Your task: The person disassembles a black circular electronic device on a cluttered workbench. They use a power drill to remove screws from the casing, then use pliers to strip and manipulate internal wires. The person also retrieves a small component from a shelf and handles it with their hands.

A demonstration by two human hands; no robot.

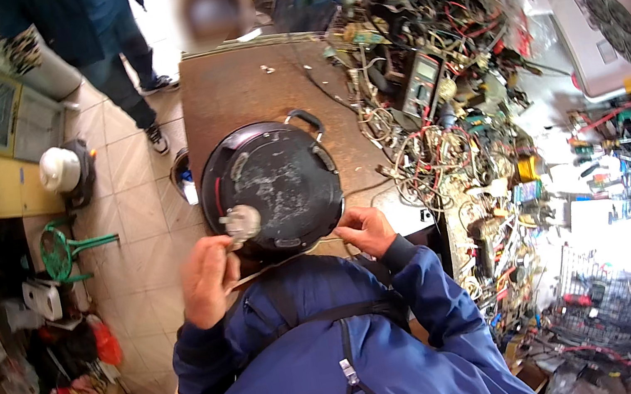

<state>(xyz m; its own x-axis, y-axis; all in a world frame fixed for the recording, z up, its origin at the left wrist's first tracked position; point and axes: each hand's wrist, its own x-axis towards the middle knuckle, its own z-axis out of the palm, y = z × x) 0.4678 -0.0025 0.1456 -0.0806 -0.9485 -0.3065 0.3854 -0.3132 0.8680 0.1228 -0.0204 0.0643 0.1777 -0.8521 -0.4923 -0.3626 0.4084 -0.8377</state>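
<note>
A large round black pan-like appliance [280, 186] lies on the brown table in front of me, its scuffed flat face up and a loop handle [306, 123] at its far right. My left hand [208, 282] is closed at the near left of it, on a greyish plug [242, 223] whose prongs point left, over the appliance's rim. A pale cord [280, 261] runs from near that hand along the appliance's near edge. At its other end my right hand [367, 230] pinches the cord beside the near right rim; the fingertips partly hide it.
Tangled wires [409, 155], a multimeter [422, 84] and loose parts crowd the table's [228, 86] right side. Tools [625, 134] lie farther right. Another person [95, 46] stands at the far left. A green stool [59, 250] is on the tiled floor.
</note>
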